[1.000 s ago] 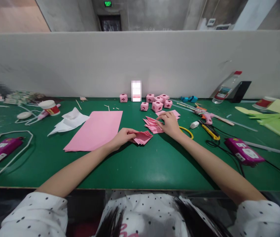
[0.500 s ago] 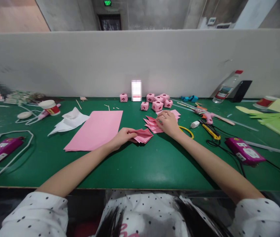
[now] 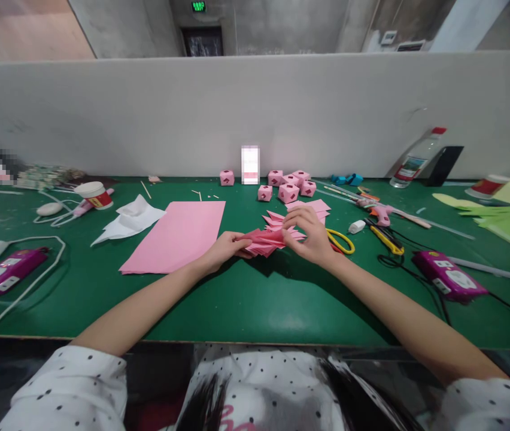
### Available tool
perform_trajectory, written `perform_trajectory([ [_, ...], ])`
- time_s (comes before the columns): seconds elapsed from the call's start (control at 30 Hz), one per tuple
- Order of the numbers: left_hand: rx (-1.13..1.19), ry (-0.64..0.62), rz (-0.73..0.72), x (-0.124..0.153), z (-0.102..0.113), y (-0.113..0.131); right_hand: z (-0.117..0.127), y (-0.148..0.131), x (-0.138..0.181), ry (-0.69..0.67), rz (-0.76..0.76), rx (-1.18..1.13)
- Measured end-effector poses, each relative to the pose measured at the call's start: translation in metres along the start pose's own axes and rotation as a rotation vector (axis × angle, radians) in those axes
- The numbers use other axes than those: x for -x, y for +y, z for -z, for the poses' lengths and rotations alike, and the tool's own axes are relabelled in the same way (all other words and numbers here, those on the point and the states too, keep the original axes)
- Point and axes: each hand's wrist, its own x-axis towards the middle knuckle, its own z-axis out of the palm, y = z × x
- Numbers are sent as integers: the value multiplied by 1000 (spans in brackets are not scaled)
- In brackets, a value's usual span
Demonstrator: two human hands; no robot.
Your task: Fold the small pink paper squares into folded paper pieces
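Pinched in my left hand (image 3: pixel 227 250) is a bundle of folded pink papers (image 3: pixel 261 242), its pointed layers fanned toward the right. My right hand (image 3: pixel 307 232) has its thumb and fingers closed on the right end of the same bundle. Just behind the hands lies a pile of more folded pink papers (image 3: pixel 322 207), partly covered by my right hand. A stack of flat pink sheets (image 3: pixel 178 233) rests on the green table left of my left hand. Several pink paper cubes (image 3: pixel 288 193) with dark diamond marks sit farther back.
Yellow-handled scissors (image 3: pixel 342 241), a white plug-like piece (image 3: pixel 356 227), a yellow cutter (image 3: pixel 387 239) and a purple power strip (image 3: pixel 450 275) lie on the right. To the left are white crumpled paper (image 3: pixel 131 216), a paper cup (image 3: pixel 94 195) and another purple power strip (image 3: pixel 8 270).
My right hand has come from the folded-paper pile toward me and now grips the bundle's right end. My left hand keeps its hold, and the bundle looks wider.
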Motion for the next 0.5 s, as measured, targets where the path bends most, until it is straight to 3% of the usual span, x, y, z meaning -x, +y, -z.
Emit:
perform_trajectory([
  [0.1, 3, 7, 7, 0, -1, 1, -6, 0, 4, -82, -2, -18],
  [0.27, 9, 15, 25, 0, -1, 2, -5, 6, 4, -45, -36, -7],
  [0.5, 45, -7, 13, -3, 2, -4, -20, 11, 12, -108, -7, 80],
])
